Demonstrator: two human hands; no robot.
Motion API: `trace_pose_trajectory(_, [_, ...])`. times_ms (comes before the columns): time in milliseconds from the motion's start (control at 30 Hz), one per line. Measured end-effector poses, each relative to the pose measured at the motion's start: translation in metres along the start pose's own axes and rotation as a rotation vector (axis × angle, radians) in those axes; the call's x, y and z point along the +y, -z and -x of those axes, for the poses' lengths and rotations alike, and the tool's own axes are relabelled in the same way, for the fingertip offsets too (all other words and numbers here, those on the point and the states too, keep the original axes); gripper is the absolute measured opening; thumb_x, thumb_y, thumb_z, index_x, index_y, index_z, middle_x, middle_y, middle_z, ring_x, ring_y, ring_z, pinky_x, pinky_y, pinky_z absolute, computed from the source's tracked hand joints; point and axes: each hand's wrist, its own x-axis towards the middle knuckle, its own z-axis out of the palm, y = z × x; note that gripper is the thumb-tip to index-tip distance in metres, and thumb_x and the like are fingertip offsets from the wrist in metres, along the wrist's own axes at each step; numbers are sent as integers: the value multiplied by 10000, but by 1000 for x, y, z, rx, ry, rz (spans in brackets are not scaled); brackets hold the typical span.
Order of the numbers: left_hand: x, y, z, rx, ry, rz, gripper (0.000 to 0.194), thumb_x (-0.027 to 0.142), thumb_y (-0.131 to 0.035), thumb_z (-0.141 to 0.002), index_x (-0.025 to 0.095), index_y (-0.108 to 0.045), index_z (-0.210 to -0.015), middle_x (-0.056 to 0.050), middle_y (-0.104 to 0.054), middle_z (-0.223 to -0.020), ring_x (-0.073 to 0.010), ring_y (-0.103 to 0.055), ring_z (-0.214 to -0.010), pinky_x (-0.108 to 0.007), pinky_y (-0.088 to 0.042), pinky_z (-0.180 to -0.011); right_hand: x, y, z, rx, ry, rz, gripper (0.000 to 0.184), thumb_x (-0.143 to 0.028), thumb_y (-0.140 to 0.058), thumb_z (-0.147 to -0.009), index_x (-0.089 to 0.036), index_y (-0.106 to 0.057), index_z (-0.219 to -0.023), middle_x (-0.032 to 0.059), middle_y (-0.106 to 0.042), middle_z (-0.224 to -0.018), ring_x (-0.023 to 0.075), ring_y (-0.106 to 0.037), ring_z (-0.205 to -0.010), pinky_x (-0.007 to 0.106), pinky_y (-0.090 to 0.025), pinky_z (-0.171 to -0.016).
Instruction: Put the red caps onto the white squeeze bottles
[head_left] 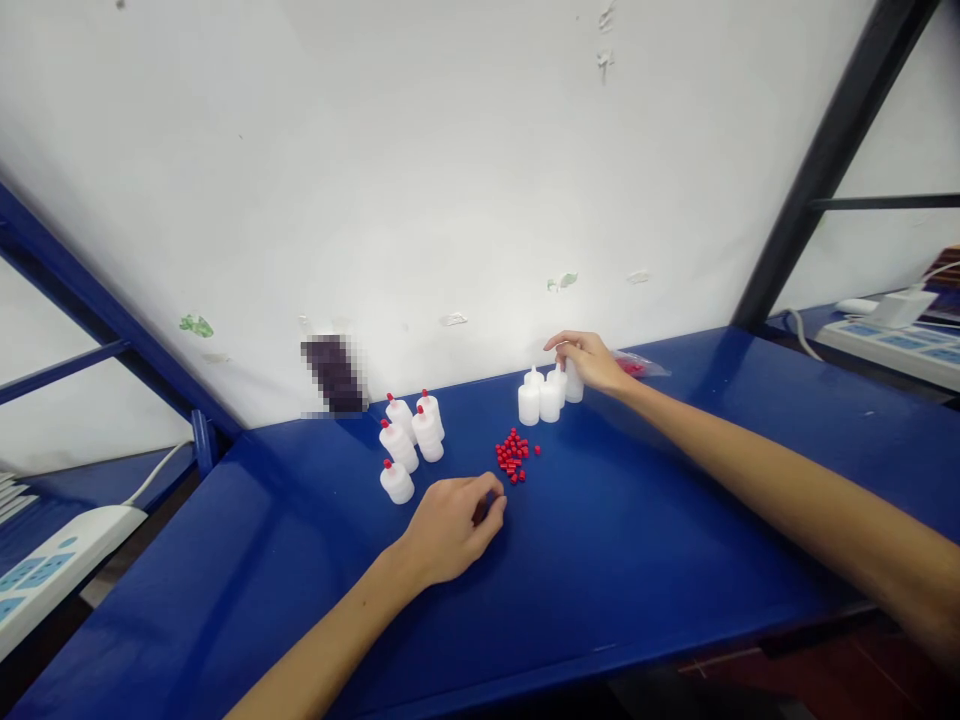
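The left hand (454,528), nearest the viewer, rests on the blue table (600,560) with its fingers curled and thumb close to the index finger, just beside a loose pile of small red caps (514,452); whether it pinches one cannot be told. Beyond it to the left stand upright white bottles with red tips (427,435), while farther right the right hand (589,360), fingers slightly bent, reaches over a group of white bottles without red tips (550,402), its grip unclear. A clear plastic bag with red contents (641,366) lies behind the right wrist, near the white wall (465,180).
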Motion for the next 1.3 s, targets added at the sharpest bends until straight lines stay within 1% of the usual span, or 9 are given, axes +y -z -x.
trace_pose_trajectory(100, [3, -4, -18, -21, 6, 20, 115, 205, -536, -894, 220, -565, -1005, 47, -560, -683, -134, -526, -581, -249, -366, -573, 3, 4, 9, 62, 11, 59, 262, -226, -454, -774, -164, -649, -937, -5, -596, -596, 147, -482, -553, 270, -354, -563])
trace_pose_trajectory(233, [0, -9, -34, -44, 30, 31, 154, 207, -580, -868, 219, -563, -1020, 51, -544, -665, -144, -529, -597, -248, -361, -572, 7, 16, 12, 103, -12, 110, 261, -213, -484, -741, -184, -627, -957, -2, -633, -666, 158, -501, -616, 273, -365, -603])
trace_pose_trajectory(400, [-4, -11, -34, -56, 61, 69, 56, 225, -537, -915, 221, -582, -949, 48, -535, -659, -141, -528, -629, -242, -366, -599, 6, 33, 16, 97, -127, 112, 147, -228, -517, -720, -170, -634, -787, 6, -637, -614, 158, -516, -576, 273, -359, -576])
trace_pose_trajectory(533, [-4, -7, -30, -72, 74, 104, 65, 242, -546, -917, 211, -602, -927, 36, -549, -697, -138, -529, -666, -243, -378, -628, -3, 33, 32, 9, -180, 17, 124, -239, -569, -722, -158, -641, -782, 16, -648, -593, 170, -583, -596, 263, -394, -573])
trace_pose_trajectory(800, [-3, 6, -21, -93, 24, 146, 61, 134, -582, -839, 171, -629, -833, 10, -601, -772, -117, -532, -658, -230, -407, -618, -26, 0, 92, -113, -246, -323, 202, -351, -597, -767, -176, -558, -675, -13, -531, -495, 152, -541, -475, 282, -450, -507])
trace_pose_trajectory(900, [-7, 2, -19, -64, -21, 140, 197, 88, -531, -857, 169, -666, -975, -15, -621, -836, -122, -554, -691, -232, -436, -645, -42, -16, 119, -302, -278, -529, 231, -316, -609, -785, -159, -569, -620, 9, -568, -522, 139, -541, -475, 258, -413, -482])
trace_pose_trajectory(1033, [-11, 1, -19, -3, -37, 162, 255, 66, -529, -854, 165, -694, -1022, -39, -647, -863, -133, -588, -721, -245, -475, -677, -70, -39, 144, -516, -212, -560, 256, -278, -615, -808, -140, -584, -595, 34, -632, -616, 123, -566, -516, 248, -422, -535])
trace_pose_trajectory(1167, [-8, 9, -21, 150, -34, 260, 236, 57, -574, -823, 158, -710, -987, -43, -662, -859, -134, -610, -723, -259, -510, -695, -96, -59, 148, -674, -263, -455, 262, -281, -588, -821, -142, -563, -600, 11, -591, -543, 118, -543, -455, 231, -388, -474])
trace_pose_trajectory(1300, [4, 18, -24, 388, 28, 620, 177, 107, -630, -832, 169, -713, -974, -46, -652, -922, -125, -647, -770, -248, -554, -724, -107, -72, 140, -639, -209, -344, 248, -313, -567, -860, -161, -538, -666, -47, -496, -466, 86, -439, -413, 206, -342, -436])
